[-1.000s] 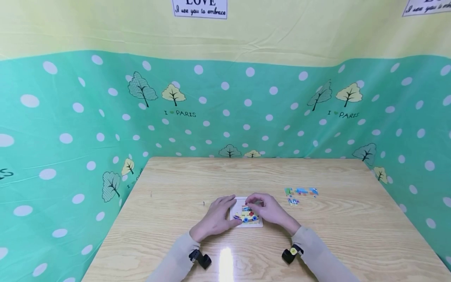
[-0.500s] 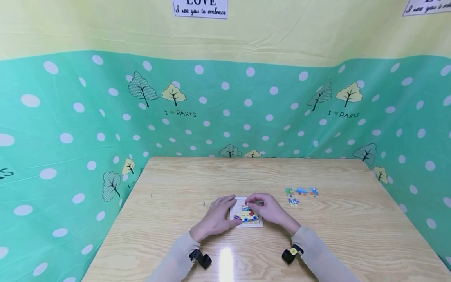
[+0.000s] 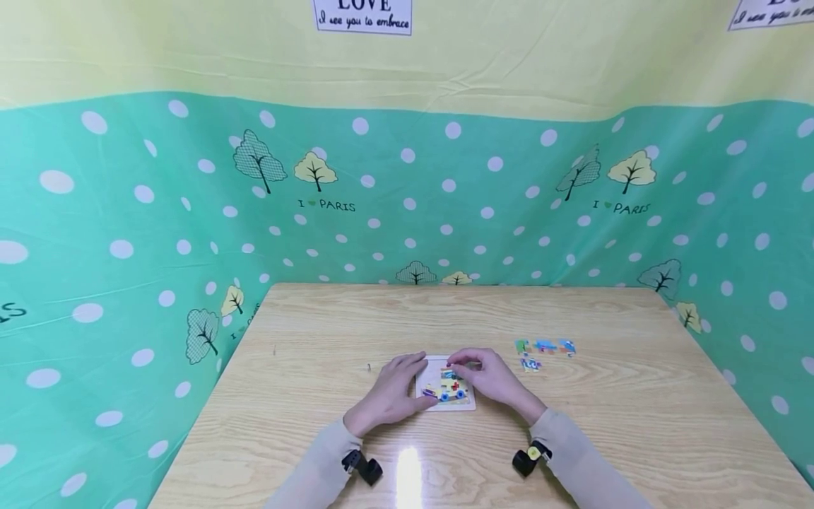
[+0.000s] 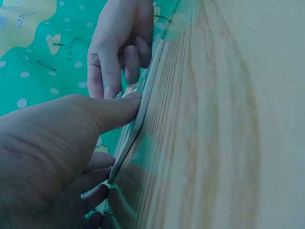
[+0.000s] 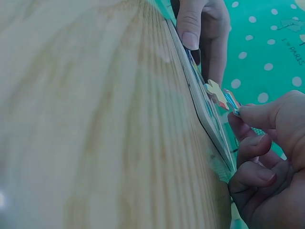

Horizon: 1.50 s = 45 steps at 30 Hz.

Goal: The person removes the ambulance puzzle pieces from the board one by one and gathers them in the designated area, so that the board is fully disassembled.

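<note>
A small white puzzle board (image 3: 429, 369) lies in front of me, carrying joined pieces that form a yellow vehicle (image 3: 453, 387) with blue wheels. My left hand (image 3: 392, 390) holds the board at its left side, thumb over the near edge and fingers along the side. From the right, my right hand (image 3: 486, 372) pinches a red-and-blue puzzle piece (image 5: 231, 100) between thumb and forefinger. Beside that piece, a yellow puzzle piece (image 5: 214, 90) stands tilted up off the board in the right wrist view; whether the two interlock I cannot tell. My other right fingers are curled.
Several loose puzzle pieces (image 3: 545, 346) lie right of the board, beyond my right hand. A tiny dark speck (image 3: 369, 367) is left of the board on the wooden table (image 3: 343, 318). A green dotted curtain (image 3: 381, 184) hangs behind and along the sides.
My right hand has shifted slightly to the right, and the upper part of the vehicle has moved with it and tilted. My left hand and the board stay put.
</note>
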### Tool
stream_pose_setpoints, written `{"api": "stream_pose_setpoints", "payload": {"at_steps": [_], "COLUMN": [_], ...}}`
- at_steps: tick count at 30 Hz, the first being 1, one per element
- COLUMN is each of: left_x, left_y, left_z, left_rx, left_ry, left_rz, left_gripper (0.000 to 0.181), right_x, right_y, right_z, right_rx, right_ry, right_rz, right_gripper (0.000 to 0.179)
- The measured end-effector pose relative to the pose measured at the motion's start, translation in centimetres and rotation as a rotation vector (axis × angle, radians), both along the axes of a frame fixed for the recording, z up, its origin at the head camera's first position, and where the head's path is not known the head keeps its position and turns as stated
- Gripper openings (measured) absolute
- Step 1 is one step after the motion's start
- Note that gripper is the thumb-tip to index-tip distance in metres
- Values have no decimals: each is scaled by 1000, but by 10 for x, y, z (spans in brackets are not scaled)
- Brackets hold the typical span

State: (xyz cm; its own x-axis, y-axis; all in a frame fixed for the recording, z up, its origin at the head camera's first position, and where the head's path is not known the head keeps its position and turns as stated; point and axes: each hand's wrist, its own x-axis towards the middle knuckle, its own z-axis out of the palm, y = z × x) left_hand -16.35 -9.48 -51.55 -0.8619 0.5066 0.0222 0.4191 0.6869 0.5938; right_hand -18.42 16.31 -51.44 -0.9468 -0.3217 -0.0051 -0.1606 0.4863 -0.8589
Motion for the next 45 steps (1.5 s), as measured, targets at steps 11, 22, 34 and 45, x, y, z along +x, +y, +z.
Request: {"api": "stream_pose_setpoints", "payload": {"at_steps": [11, 22, 34, 45], "left_x": [1, 1, 1, 1], "left_y": [0, 0, 0, 0], "left_z": [1, 0, 1, 0], "left_rx": [7, 5, 10, 15], "left_ry": [-5, -15, -17, -11], "left_rz": [2, 4, 5, 6], "left_gripper": [82, 82, 82, 82], "right_x": [4, 5, 4, 6], "right_y": [17, 35, 61, 90], "right_z": [2, 3, 0, 3], "right_rx": [22, 34, 62, 89], "right_ry": [16, 20, 51, 70], "right_rz": [-49, -95, -130, -186], "right_gripper": [20, 19, 21, 23]}}
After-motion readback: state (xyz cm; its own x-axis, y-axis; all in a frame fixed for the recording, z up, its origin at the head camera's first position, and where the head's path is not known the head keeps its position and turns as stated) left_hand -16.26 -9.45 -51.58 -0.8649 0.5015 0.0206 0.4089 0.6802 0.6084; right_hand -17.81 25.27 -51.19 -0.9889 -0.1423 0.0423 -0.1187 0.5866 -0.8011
